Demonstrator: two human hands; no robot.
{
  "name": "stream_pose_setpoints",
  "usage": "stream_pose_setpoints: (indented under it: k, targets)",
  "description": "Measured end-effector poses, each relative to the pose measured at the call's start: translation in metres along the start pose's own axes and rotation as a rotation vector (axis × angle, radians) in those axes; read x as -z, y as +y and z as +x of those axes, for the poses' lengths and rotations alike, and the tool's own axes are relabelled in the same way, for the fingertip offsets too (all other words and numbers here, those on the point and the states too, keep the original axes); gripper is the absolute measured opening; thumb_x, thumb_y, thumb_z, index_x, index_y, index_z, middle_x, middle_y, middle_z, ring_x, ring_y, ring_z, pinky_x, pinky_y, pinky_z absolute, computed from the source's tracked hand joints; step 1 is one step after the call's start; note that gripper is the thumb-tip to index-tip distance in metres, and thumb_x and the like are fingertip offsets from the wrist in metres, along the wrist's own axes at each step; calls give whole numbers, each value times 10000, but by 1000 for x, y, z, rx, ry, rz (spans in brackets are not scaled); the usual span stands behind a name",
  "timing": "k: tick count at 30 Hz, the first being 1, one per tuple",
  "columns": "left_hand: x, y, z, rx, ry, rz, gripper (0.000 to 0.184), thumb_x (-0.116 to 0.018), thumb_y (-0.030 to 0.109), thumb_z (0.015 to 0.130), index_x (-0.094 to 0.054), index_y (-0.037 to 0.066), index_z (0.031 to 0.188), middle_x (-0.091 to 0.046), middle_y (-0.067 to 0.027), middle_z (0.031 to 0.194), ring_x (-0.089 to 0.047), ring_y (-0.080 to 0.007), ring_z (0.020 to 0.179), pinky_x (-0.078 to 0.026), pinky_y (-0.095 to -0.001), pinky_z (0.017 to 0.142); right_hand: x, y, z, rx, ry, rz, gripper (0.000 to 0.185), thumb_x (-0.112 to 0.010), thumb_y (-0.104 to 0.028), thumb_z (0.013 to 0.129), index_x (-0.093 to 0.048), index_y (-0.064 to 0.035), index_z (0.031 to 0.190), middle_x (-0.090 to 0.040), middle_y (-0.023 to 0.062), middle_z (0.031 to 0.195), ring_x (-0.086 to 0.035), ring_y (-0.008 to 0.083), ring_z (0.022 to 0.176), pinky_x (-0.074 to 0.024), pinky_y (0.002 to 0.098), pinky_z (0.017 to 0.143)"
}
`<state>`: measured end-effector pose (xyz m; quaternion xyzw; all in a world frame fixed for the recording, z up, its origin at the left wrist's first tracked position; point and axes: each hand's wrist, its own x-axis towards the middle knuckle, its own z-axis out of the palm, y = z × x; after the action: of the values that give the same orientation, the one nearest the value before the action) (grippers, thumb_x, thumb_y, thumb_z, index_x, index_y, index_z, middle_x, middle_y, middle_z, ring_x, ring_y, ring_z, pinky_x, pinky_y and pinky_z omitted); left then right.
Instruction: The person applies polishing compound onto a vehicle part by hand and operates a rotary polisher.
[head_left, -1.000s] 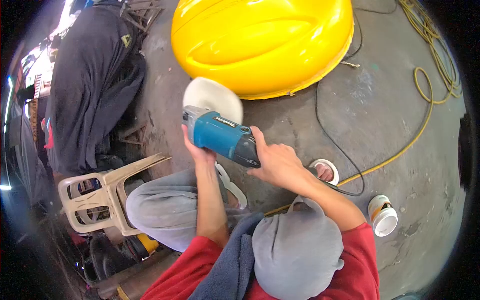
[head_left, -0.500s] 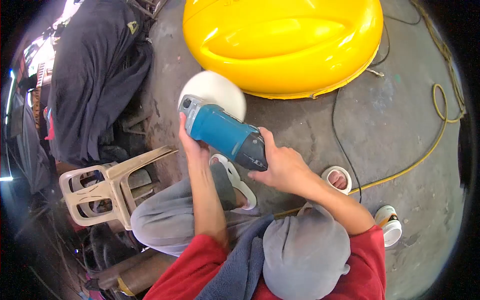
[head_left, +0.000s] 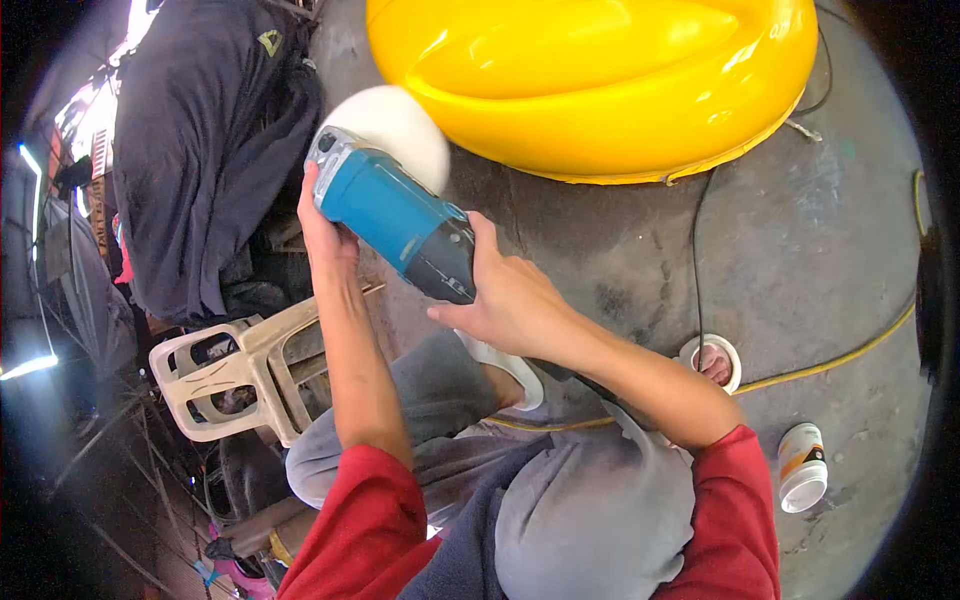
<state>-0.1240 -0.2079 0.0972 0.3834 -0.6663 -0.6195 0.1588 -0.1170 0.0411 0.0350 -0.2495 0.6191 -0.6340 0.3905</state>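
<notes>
A blue-and-black electric polisher (head_left: 390,215) with a round white pad (head_left: 405,125) is held in both hands. My left hand (head_left: 330,235) wraps around its silver head end. At the black rear end, my right hand (head_left: 515,295) has its fingers closed around the body. The pad's outline looks smeared, as if spinning. Its right edge meets the lower left rim of a glossy yellow moulded shell (head_left: 600,110) in the view; whether they touch I cannot tell.
Left stand a beige plastic chair (head_left: 250,380) and a dark draped cloth (head_left: 205,160). On the right are a white tub (head_left: 732,350) with something pinkish inside, a white-and-orange container (head_left: 802,465), a yellow hose (head_left: 830,360) and a black cord (head_left: 697,250) on the concrete floor (head_left: 600,240).
The polisher has moved left and slightly up in the view, with both hands still on it. The view has shifted, so the shell and floor things appear farther right.
</notes>
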Motion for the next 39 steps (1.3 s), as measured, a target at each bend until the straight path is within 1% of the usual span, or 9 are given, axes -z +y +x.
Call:
stream_pose_setpoints:
  k: [7,17,26,29,31,32,33,37,39]
  targets:
    - [-10,10,-18,32,-45,-48,417,-460,377,997,-600,28,1177,-680,-122,1064,-657,-240,941,-529,-380,865,-12,-4,-33,-121,-34,34,1002,-727,-324,808,-50,113,1404,-634,344,810,-641,500,716,-527,532,678]
    - [-5,10,-8,7,-104,-38,439,-468,383,988,-581,19,1206,-678,-123,1077,-664,-232,934,-536,-362,851,-26,-2,-20,-29,36,117,1017,-731,-305,806,-34,120,1412,-638,333,802,-647,492,732,-526,531,688]
    - [16,-39,-14,1,-36,-177,487,-445,437,986,-587,27,1206,-667,-119,1108,-650,-237,977,-523,-362,874,1,1,-10,-95,-77,-132,1033,-749,-319,772,-59,80,1428,-642,330,838,-646,493,743,-530,503,700]
    - [2,-67,-52,38,23,-286,522,-446,467,978,-579,31,1231,-650,-124,1155,-626,-252,1043,-498,-393,924,27,-1,-38,-199,-141,-272,1015,-742,-315,769,-73,29,1451,-653,301,811,-650,479,743,-527,498,686]
    - [-20,-81,-86,166,74,-451,560,-467,497,958,-562,37,1263,-635,-139,1192,-613,-287,1078,-477,-426,961,43,1,-64,-226,-169,-463,1019,-751,-308,757,-79,-33,1473,-654,288,785,-651,469,744,-521,503,678]
    - [-30,-91,-102,175,77,-477,560,-467,497,958,-562,37,1263,-635,-139,1192,-613,-287,1078,-477,-426,961,52,2,-78,-268,-146,-530,1028,-768,-268,720,-105,-121,1491,-660,269,780,-654,454,744,-520,506,676]
    - [-42,-101,-117,199,67,-521,604,-479,526,942,-535,41,1297,-614,-138,1232,-591,-293,1118,-458,-436,984,62,4,-94,-277,-153,-554,1028,-768,-268,720,-105,-121,1491,-660,269,780,-654,454,744,-520,506,676]
    - [-98,-125,-177,335,41,-610,735,-493,633,898,-469,70,1369,-537,-108,1350,-511,-281,1232,-383,-471,1051,102,23,-164,-320,47,-800,1032,-755,-78,608,-228,-230,1482,-688,207,896,-669,407,771,-533,487,690]
    - [-130,-133,-206,432,31,-674,723,-495,642,898,-479,81,1354,-570,-91,1292,-533,-260,1191,-389,-458,1043,122,26,-196,-338,185,-813,961,-714,-18,574,-346,-234,1436,-688,207,920,-667,411,772,-541,467,690]
